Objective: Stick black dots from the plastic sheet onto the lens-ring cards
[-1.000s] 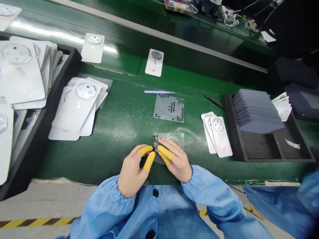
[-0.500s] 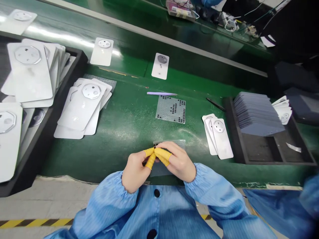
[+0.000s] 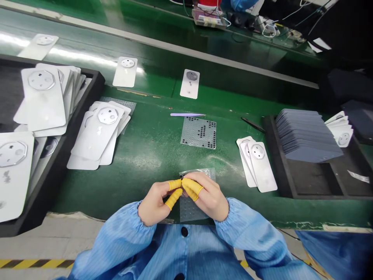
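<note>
Both hands wear yellow finger cots and meet at the near edge of the green bench. My left hand (image 3: 157, 200) and my right hand (image 3: 205, 194) pinch the same clear plastic sheet (image 3: 189, 208), which carries small black dots and hangs partly over the bench edge. Fingertips of the two hands touch at the sheet's top left corner. A second clear sheet with black dots (image 3: 199, 132) lies flat farther out, with a pale purple tweezer (image 3: 186, 114) just beyond it.
White cards with round discs lie stacked left (image 3: 97, 134) and right (image 3: 258, 163). A black tray of cards (image 3: 40, 101) stands at left, another black tray with grey sheets (image 3: 305, 134) at right. Single cards (image 3: 190, 83) rest on the conveyor. A blue sleeve of another person (image 3: 344, 252) shows bottom right.
The hands drew together and lifted the clear sheet's corner off the bench, pulling it toward the body. The view shifted slightly, so everything sits lower in frame.
</note>
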